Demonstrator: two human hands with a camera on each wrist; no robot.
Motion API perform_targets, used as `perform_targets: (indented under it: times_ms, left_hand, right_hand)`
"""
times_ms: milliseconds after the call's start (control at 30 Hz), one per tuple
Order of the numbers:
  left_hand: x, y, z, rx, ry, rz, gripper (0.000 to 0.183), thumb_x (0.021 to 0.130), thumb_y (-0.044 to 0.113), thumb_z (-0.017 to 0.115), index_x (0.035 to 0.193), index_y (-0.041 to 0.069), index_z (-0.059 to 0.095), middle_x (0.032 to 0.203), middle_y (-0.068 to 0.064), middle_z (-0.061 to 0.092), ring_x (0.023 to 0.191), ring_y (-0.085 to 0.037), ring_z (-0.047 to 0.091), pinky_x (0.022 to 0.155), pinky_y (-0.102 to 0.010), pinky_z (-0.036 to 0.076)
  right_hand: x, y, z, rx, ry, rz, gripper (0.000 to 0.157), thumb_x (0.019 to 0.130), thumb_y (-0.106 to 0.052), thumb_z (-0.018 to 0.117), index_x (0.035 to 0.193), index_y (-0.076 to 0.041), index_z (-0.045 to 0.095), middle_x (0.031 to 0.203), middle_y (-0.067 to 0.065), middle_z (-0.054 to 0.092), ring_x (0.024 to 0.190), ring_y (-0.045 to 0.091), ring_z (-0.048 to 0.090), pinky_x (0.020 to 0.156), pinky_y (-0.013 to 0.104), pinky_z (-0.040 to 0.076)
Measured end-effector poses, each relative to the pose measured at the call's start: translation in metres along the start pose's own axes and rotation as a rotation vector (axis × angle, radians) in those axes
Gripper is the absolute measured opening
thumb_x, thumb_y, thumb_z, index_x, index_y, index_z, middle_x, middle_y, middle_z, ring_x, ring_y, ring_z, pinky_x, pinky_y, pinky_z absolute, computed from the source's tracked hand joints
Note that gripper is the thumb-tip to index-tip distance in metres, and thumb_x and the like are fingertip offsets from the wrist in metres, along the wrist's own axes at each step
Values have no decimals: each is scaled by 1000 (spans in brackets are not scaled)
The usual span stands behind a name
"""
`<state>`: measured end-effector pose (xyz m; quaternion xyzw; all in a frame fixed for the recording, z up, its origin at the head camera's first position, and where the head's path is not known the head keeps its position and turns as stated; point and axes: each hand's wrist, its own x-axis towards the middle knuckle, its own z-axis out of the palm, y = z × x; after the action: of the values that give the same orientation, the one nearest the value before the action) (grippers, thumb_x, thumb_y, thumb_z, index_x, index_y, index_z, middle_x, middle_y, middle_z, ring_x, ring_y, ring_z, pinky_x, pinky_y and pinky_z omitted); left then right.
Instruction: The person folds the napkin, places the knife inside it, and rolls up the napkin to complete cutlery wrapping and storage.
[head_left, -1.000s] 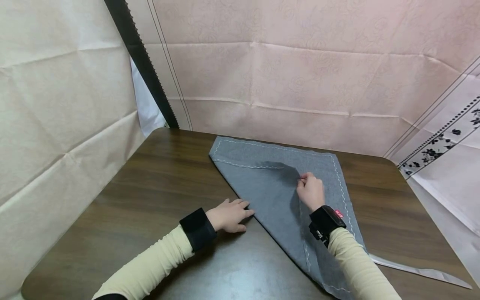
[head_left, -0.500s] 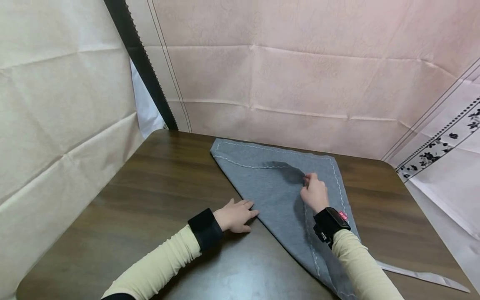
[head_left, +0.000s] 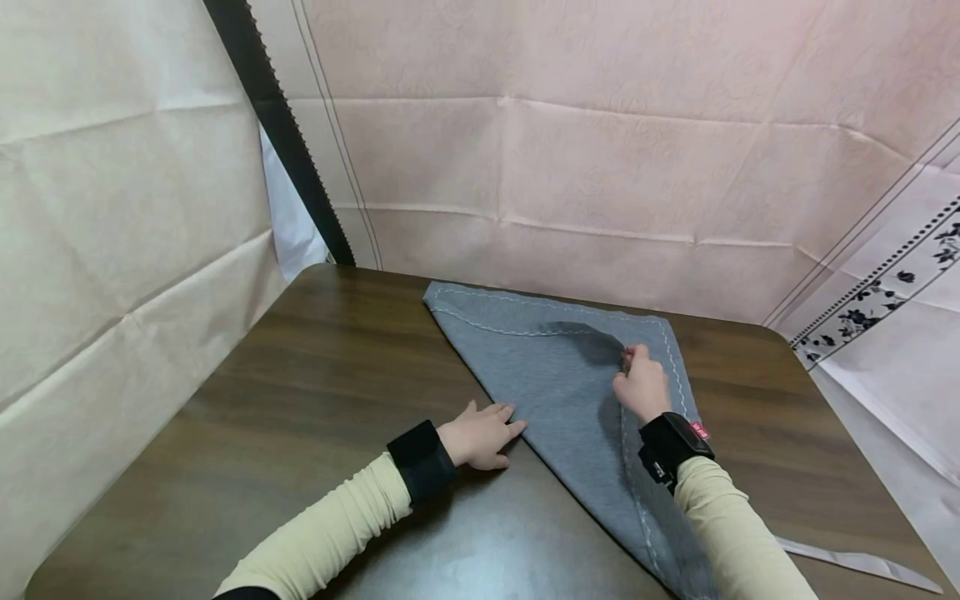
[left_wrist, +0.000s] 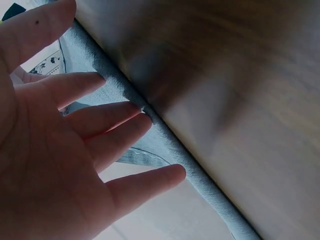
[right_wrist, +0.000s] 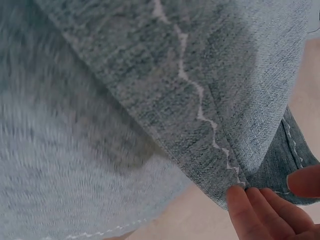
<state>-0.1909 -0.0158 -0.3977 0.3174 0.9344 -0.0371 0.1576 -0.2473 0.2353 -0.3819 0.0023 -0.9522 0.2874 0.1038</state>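
A grey-blue cloth [head_left: 540, 392] with white zigzag stitching along its borders lies folded diagonally on the brown table. My right hand [head_left: 642, 383] pinches the corner of the folded-over flap, lifting it a little over the layer below. In the right wrist view, the thumb and fingertips [right_wrist: 237, 197] are at the stitched corner of the flap [right_wrist: 165, 115]. My left hand [head_left: 483, 433] is spread out, palm down, with its fingertips on the diagonal fold. The left wrist view has its straight fingers [left_wrist: 145, 185] reaching across the folded edge [left_wrist: 175, 142].
A thin whitish strip [head_left: 862, 562] lies on the table at the right, partly behind my right sleeve [head_left: 738, 529]. The wooden tabletop [head_left: 225, 467] meets a pale creased sheet [head_left: 562, 167] at its far edge. Another pale sheet [head_left: 135, 250] hangs along the left.
My right hand has shifted slightly to the right, drawing the pinched flap corner with it. The left hand has also edged a little to the right, staying at the fold.
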Motion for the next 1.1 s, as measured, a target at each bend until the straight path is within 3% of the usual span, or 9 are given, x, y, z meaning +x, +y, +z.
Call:
perform_targets:
  times_ms: [200,467,1100]
  left_hand:
    - [2,3,-2,1,3,7,63,89,37,57,143,22,28,148,-7,23,135,-19,21,103,-49,23]
    - [7,9,1,20,-15,4,65,89,39,56,144,25,26,149,-4,21,136,-17,19,104,-47,22]
    - [25,15,-2,20,29,17,62,89,39,55,143,25,28,149,-3,21,136,-16,18,103,-48,24]
  right_hand:
    - [8,4,-6,21,15,-16,44,79,0,40,121,12,39,118,29,53,107,46,48,81,49,39]
    - [11,14,-12,18,-53,6,43,83,-2,39,124,13,36,121,31,49,108,45,47,81,49,39]
    - [30,30,-37,-29,-6,68,45,84,-7,40,124,13,35,121,31,49,105,47,47,83,51,37]
